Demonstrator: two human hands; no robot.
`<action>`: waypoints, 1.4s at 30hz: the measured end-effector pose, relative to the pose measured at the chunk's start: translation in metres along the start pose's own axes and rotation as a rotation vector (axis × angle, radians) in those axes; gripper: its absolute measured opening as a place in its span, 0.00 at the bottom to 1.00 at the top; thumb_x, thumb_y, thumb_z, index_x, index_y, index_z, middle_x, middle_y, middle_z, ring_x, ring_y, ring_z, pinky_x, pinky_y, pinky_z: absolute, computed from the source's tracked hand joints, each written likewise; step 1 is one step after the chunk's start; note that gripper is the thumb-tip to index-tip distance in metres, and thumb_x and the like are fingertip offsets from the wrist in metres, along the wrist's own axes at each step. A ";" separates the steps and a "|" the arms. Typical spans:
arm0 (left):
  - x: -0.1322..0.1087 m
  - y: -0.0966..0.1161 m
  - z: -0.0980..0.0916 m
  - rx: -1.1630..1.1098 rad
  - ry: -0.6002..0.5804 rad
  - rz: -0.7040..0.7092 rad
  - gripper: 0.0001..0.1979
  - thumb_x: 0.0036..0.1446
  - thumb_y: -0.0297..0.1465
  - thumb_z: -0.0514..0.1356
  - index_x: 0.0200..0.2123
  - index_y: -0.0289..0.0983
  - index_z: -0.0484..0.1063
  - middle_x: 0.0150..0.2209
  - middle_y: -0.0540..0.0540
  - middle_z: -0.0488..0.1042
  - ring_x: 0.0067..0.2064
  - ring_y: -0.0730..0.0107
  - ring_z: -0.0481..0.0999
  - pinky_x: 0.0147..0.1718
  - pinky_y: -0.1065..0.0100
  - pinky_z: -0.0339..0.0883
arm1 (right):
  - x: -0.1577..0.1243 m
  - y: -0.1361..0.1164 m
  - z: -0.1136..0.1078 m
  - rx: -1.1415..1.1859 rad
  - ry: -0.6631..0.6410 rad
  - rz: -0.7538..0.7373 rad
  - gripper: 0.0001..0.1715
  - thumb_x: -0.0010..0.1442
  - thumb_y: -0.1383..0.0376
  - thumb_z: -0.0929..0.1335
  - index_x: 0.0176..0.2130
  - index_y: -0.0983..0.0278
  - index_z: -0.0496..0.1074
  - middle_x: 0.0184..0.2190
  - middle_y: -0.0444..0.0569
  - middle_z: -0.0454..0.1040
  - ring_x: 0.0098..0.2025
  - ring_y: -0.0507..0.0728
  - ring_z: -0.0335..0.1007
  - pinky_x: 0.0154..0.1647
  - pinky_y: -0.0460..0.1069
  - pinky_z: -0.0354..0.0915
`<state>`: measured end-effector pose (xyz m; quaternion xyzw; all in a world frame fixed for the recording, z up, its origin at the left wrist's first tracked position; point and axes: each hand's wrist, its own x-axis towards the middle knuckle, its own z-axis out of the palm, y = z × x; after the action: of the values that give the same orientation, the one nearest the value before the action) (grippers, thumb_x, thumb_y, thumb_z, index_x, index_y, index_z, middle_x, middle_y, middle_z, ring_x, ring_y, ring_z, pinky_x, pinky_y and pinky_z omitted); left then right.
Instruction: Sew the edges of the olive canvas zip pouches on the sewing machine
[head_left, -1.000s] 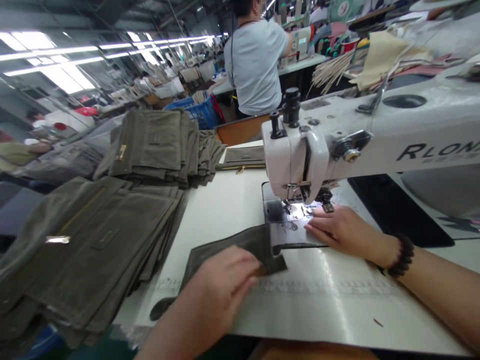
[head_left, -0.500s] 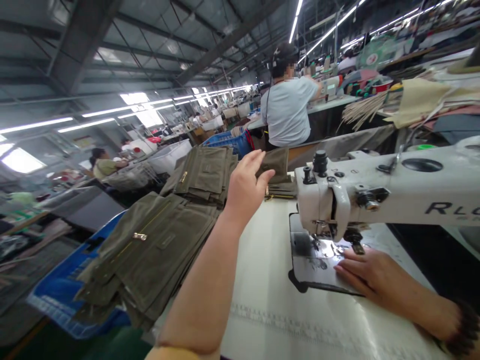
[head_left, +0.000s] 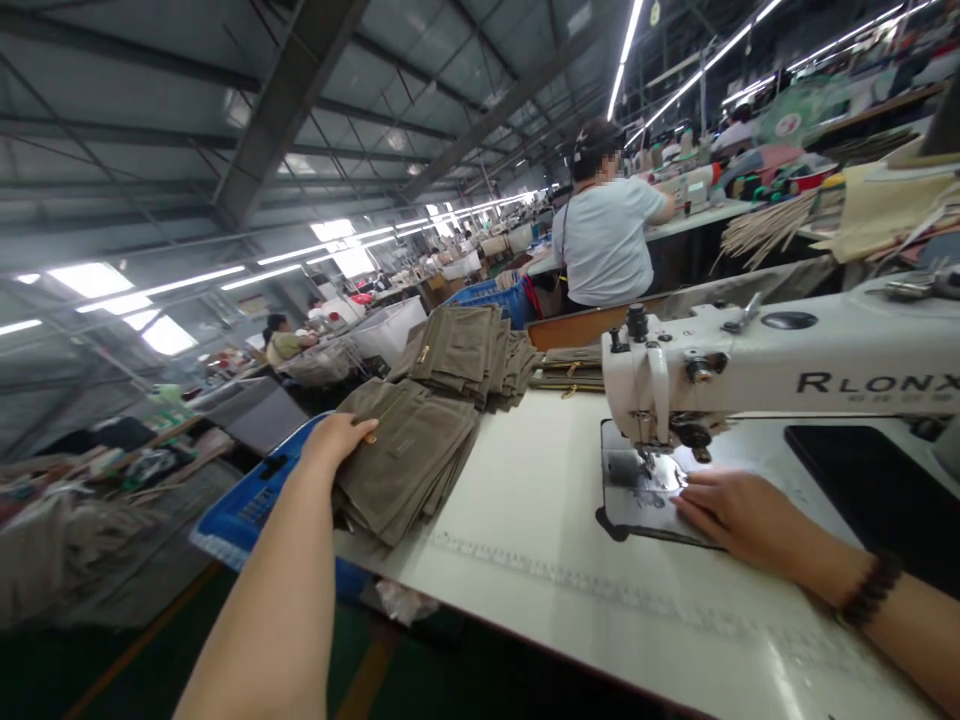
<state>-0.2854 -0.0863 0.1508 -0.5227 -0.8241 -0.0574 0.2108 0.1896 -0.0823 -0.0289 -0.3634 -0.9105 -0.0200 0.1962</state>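
My left hand [head_left: 339,437] reaches out to the left edge of the near stack of olive fabric pieces [head_left: 405,458], with the thumb lying on the top piece and the fingers curled round its edge. My right hand [head_left: 731,510] rests flat, fingers stretched, on the metal plate [head_left: 634,487] under the needle of the white sewing machine [head_left: 750,375]. Nothing lies under the presser foot that I can see. A dark bead bracelet [head_left: 870,590] sits on my right wrist.
A second stack of olive pieces [head_left: 469,350] and a lower pile [head_left: 574,368] lie further back on the white table [head_left: 540,530]. A blue crate [head_left: 247,505] stands beside the table's left edge. A person in a light shirt [head_left: 607,240] sits at a far table.
My left hand carried an olive piece from the needle area to the far pile, then came back left and down onto the near stack. My right hand stayed by the needle plate.
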 end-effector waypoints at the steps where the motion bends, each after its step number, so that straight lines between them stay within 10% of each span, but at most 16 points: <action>1: -0.002 -0.004 0.006 0.006 -0.043 -0.002 0.14 0.49 0.39 0.58 0.32 0.35 0.76 0.31 0.41 0.76 0.36 0.56 0.75 0.34 0.65 0.67 | 0.000 0.000 0.000 -0.008 -0.017 0.014 0.24 0.63 0.62 0.54 0.22 0.65 0.67 0.21 0.47 0.66 0.24 0.51 0.62 0.26 0.47 0.52; 13: -0.020 0.021 0.029 0.056 -0.011 -0.036 0.29 0.48 0.41 0.60 0.52 0.33 0.63 0.46 0.32 0.68 0.48 0.48 0.67 0.41 0.59 0.63 | 0.001 -0.008 -0.012 -0.060 -0.057 0.088 0.22 0.63 0.63 0.56 0.23 0.66 0.68 0.23 0.48 0.70 0.26 0.53 0.66 0.27 0.47 0.51; 25: -0.033 0.026 0.012 0.004 0.225 0.003 0.16 0.57 0.28 0.47 0.46 0.36 0.68 0.44 0.38 0.67 0.48 0.54 0.64 0.43 0.58 0.60 | 0.000 -0.007 -0.012 -0.018 -0.036 0.074 0.23 0.63 0.64 0.55 0.23 0.65 0.68 0.23 0.47 0.70 0.26 0.52 0.65 0.27 0.47 0.52; 36: -0.013 0.011 0.023 -0.007 -0.005 0.124 0.23 0.46 0.37 0.61 0.46 0.34 0.69 0.42 0.39 0.71 0.45 0.57 0.70 0.45 0.65 0.62 | -0.002 -0.006 -0.013 -0.031 0.011 0.066 0.24 0.62 0.64 0.55 0.21 0.65 0.68 0.21 0.48 0.68 0.24 0.52 0.64 0.27 0.48 0.53; 42: -0.010 0.015 0.027 -0.026 -0.031 0.035 0.25 0.46 0.36 0.60 0.48 0.33 0.65 0.46 0.36 0.68 0.49 0.52 0.67 0.45 0.60 0.62 | -0.030 0.003 -0.056 -0.043 0.217 0.017 0.18 0.61 0.60 0.59 0.26 0.61 0.71 0.25 0.51 0.69 0.27 0.53 0.65 0.29 0.49 0.58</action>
<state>-0.2761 -0.0801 0.1206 -0.5405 -0.8172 -0.0562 0.1920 0.2305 -0.1101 0.0111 -0.3710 -0.8801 -0.0770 0.2860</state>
